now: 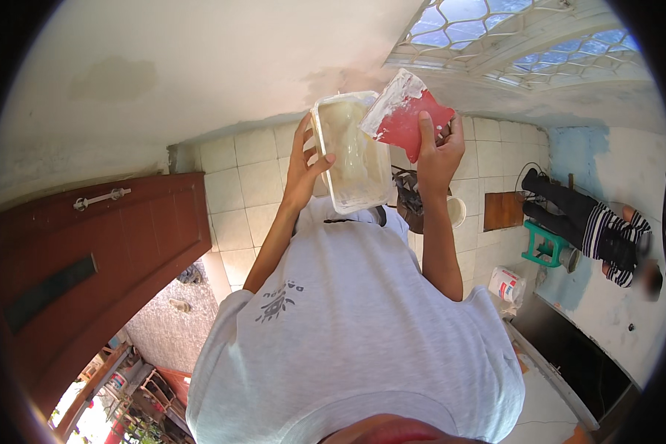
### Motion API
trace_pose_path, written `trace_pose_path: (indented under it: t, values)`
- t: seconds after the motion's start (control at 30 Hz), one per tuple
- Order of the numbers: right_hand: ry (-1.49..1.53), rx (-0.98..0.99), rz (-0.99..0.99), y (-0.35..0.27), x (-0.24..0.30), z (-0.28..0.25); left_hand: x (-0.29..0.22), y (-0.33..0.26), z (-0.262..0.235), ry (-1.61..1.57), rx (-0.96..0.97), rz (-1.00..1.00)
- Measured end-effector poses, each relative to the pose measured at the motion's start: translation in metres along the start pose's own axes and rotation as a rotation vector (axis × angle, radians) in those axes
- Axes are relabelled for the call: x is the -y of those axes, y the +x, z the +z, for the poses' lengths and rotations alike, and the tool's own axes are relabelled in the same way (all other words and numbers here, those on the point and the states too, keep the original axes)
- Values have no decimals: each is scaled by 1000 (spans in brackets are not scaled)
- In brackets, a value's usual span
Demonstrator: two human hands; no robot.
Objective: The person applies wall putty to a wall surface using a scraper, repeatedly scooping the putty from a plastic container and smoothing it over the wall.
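Note:
My left hand (304,167) grips the left side of a rectangular plastic tub (355,194), its thumb over the near rim. The tub is tilted so its inside shows, smeared with whitish paste. In my right hand (440,152) is a red putty spreader (409,127), the thumb pressed on its face and the fingers behind. White filler coats the spreader's upper left edge, which overlaps the tub's right rim. Whether the edge touches the rim I cannot tell.
A wall with patchy filler (200,74) rises ahead, below a grilled window (466,22). At the left is a brown door (140,222). On the right, a person in a striped top (599,229) is by a green stool (544,244). A white bucket (507,285) stands on the tiled floor (229,192).

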State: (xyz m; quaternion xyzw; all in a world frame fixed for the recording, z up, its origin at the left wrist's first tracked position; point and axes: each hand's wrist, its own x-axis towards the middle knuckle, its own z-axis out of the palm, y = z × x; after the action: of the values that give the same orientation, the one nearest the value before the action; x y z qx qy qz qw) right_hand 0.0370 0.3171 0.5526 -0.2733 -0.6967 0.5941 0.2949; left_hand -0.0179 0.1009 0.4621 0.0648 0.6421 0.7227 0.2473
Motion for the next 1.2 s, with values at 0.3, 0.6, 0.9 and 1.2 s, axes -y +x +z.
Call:
trace_pose_path:
  t: [0.3,0.6,0.9,1.2]
  values:
    - [117,-30,59,-16,-10,14,5,0,0,-11,-4,-27]
    - [98,-80,170,-28,-11,18,-10,-2,0,15,8,-65]
    - [439,23,171,-47,3,2,15,11,-30,-75,27,-194]
    - [-8,95,-391,-70,12,17,14,23,-61,-43,120,-207]
